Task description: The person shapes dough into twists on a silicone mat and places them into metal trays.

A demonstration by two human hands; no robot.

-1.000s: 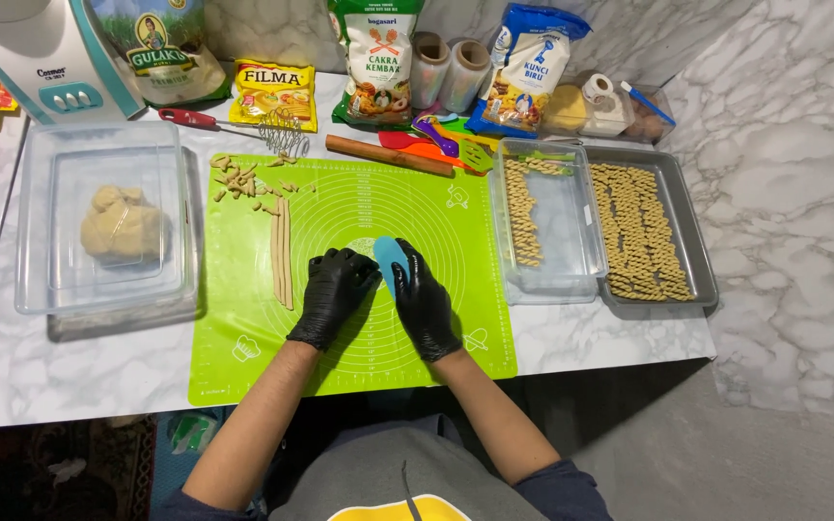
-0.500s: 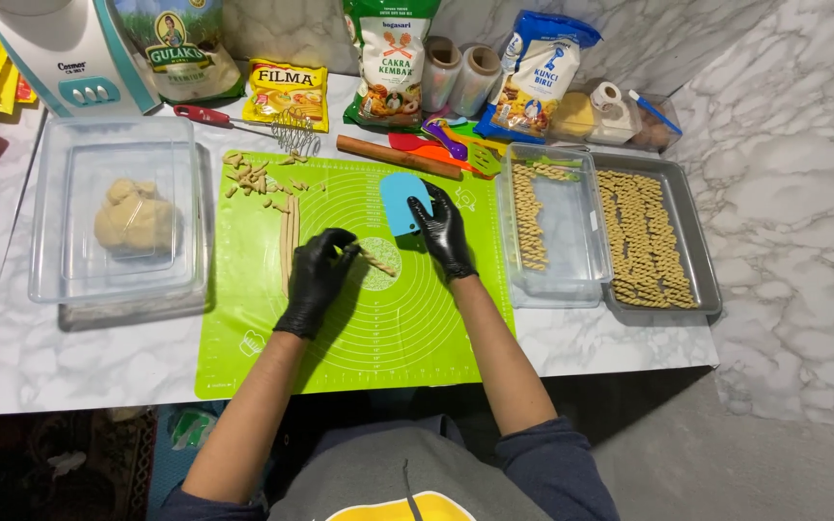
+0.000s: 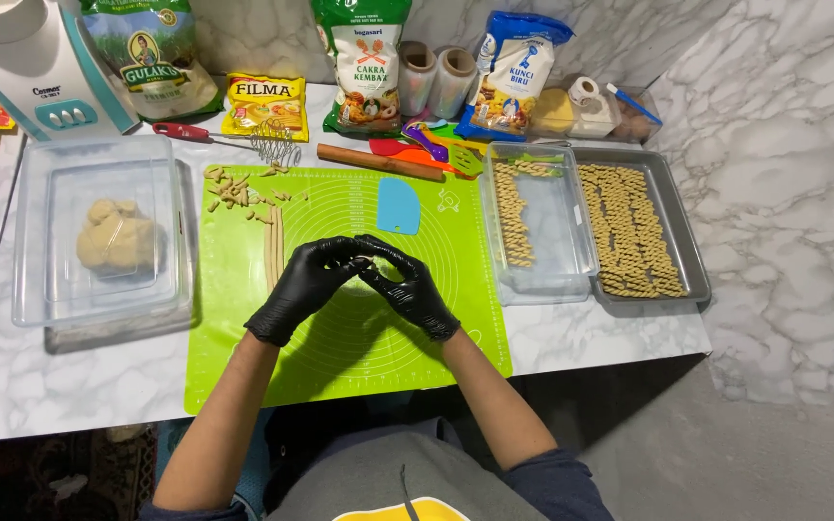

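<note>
Across the marble counter (image 3: 793, 222), a green silicone mat (image 3: 359, 338), spread flat. At nine o'clock of the mat, clear plastic container (image 3: 45, 289) with a lump of dough (image 3: 116, 241) inside. At three o'clock, clear tray (image 3: 562, 241) and metal tray (image 3: 682, 260), both lined with twisted dough sticks (image 3: 629, 232). Over mat centre, left hand (image 3: 303, 285) and right hand (image 3: 409, 285) in black gloves, fingertips met and pinched together on a small dough piece (image 3: 364, 261), mostly hidden. At twelve o'clock, blue scraper (image 3: 399, 205); at eleven, thin dough strips (image 3: 274, 246) and cut bits (image 3: 234, 188).
</note>
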